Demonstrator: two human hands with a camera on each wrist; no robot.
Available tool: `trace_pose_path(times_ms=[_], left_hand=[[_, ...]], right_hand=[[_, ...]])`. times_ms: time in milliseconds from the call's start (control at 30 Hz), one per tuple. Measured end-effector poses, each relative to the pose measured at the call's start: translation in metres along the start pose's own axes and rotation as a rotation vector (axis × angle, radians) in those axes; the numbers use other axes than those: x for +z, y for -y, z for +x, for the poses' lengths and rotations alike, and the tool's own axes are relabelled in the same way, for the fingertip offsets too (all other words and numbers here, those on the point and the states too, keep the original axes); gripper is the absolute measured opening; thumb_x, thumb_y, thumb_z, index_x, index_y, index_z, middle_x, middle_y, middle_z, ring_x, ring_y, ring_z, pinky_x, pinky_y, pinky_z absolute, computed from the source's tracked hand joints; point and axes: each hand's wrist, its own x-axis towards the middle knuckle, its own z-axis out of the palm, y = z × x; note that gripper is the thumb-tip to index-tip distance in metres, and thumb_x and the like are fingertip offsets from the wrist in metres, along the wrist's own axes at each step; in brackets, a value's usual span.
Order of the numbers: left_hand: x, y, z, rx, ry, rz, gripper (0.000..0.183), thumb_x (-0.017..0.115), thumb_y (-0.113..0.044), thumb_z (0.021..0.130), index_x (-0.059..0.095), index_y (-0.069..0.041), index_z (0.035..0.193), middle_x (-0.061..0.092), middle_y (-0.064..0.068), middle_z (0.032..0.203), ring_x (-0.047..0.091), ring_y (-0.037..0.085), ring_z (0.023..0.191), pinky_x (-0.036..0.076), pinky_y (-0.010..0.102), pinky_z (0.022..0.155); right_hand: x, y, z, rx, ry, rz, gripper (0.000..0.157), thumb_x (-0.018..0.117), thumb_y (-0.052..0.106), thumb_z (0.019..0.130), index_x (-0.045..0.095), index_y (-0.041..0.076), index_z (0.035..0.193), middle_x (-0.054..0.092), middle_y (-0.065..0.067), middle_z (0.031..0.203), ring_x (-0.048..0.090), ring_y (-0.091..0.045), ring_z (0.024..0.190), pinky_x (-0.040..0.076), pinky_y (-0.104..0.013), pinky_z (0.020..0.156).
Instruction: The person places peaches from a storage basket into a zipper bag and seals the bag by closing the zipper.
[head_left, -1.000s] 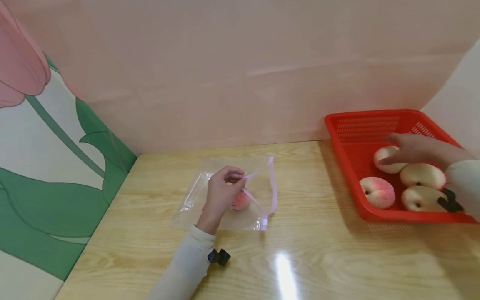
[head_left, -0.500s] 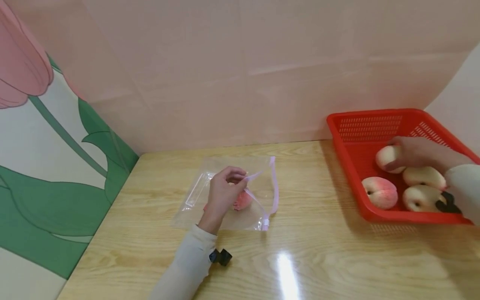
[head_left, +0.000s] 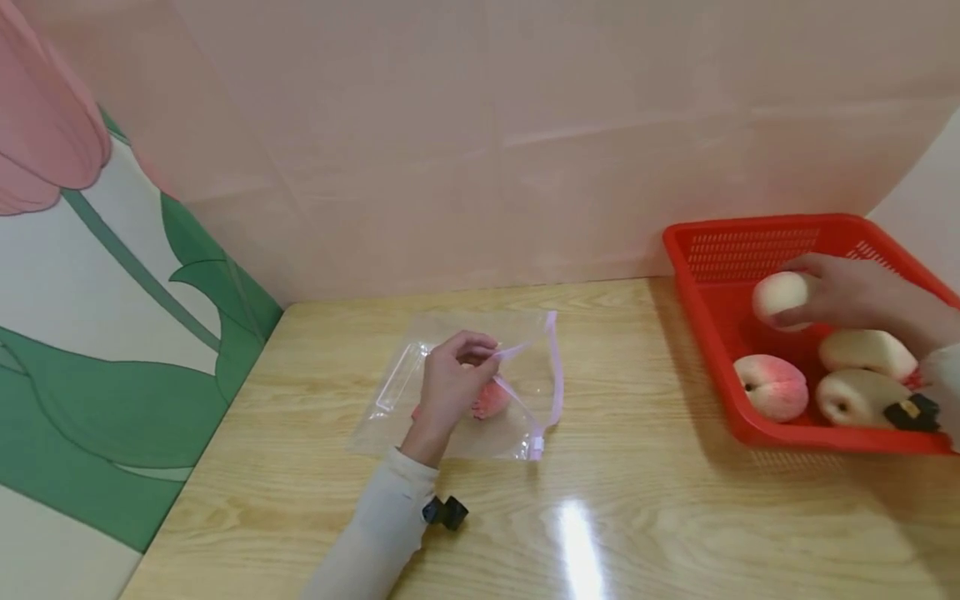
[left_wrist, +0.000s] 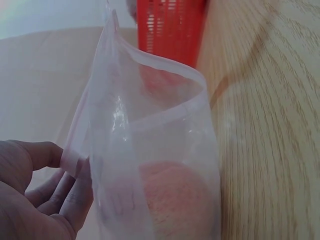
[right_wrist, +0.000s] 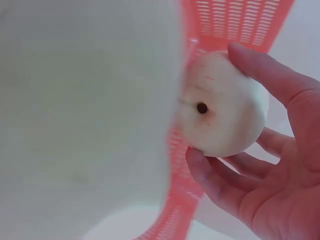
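Our right hand [head_left: 847, 292], fingers curled round a pale peach [head_left: 780, 298], has just raised it inside the red basket [head_left: 702, 333], so picking it up seems done; our left hand [head_left: 450, 379] pinches the clear bag [head_left: 525, 367] by its lip.

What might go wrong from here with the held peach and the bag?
The peach, in a fingertip grip of the right hand, could slip. If lifted out low, it might knock the rim of the red basket. The bag may sag shut, since the left hand pinches only one edge of its mouth.

Bag [left_wrist: 155, 135] in grip [left_wrist: 35, 216]; basket [left_wrist: 172, 30] beyond
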Motion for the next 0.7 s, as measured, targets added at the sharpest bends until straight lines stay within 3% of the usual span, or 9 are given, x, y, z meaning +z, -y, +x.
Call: trace_pose_path(times_ms=[167,333,433,567,633,700], left_hand=[[-0.003,-0.002,-0.003,0.017,-0.008,0.013,0.014,0.074,-0.001,0.083,0.073,-0.005,0.096,0.076,0.012,0.09,0.065,0.013,0.078,0.052,0.019,0.068],[-0.002,-0.002,-0.003,0.048,0.003,0.001,0.013,0.074,-0.002,0.084,0.072,-0.003,0.097,0.075,0.014,0.09,0.066,0.012,0.078,0.052,0.019,0.069],[-0.002,-0.002,-0.004,0.043,0.005,-0.004,0.013,0.074,-0.002,0.084,0.072,-0.003,0.097,0.075,0.014,0.09,0.065,0.013,0.078,0.052,0.019,0.068],[-0.002,-0.002,-0.006,0.027,0.004,0.006,0.013,0.074,-0.001,0.084,0.072,-0.003,0.097,0.075,0.014,0.09,0.065,0.014,0.078,0.052,0.018,0.066],[-0.003,-0.002,-0.006,0.026,0.004,0.019,0.014,0.074,0.0,0.083,0.072,-0.004,0.096,0.075,0.013,0.09,0.066,0.015,0.079,0.052,0.019,0.067],[-0.003,-0.003,-0.005,0.032,0.003,0.024,0.014,0.074,0.0,0.083,0.072,-0.004,0.096,0.075,0.013,0.09,0.066,0.017,0.08,0.053,0.02,0.067]], right_hand=[[-0.009,0.018,-0.011,0.015,-0.011,-0.022,0.109,0.076,0.068,0.071,0.035,0.0,0.145,0.045,-0.032,0.137,0.044,-0.047,0.112,0.04,-0.067,0.087],[-0.013,0.036,-0.025,0.006,-0.025,-0.01,0.109,0.076,0.067,0.072,0.032,0.003,0.148,0.046,-0.03,0.137,0.042,-0.047,0.112,0.041,-0.065,0.085],[-0.013,0.049,-0.034,-0.012,-0.036,0.011,0.1,0.074,0.068,0.073,0.038,0.011,0.147,0.052,-0.023,0.136,0.046,-0.042,0.112,0.042,-0.058,0.084],[-0.014,0.065,-0.042,-0.025,-0.067,0.028,0.09,0.074,0.072,0.07,0.046,0.024,0.141,0.062,-0.01,0.126,0.053,-0.033,0.107,0.042,-0.039,0.076],[-0.016,0.071,-0.045,-0.035,-0.114,0.022,0.089,0.075,0.071,0.069,0.048,0.026,0.14,0.064,-0.009,0.122,0.055,-0.028,0.102,0.04,-0.036,0.076],[-0.019,0.077,-0.05,-0.044,-0.158,0.04,0.079,0.078,0.069,0.069,0.052,0.035,0.135,0.068,-0.003,0.114,0.056,-0.022,0.095,0.039,-0.031,0.072]])
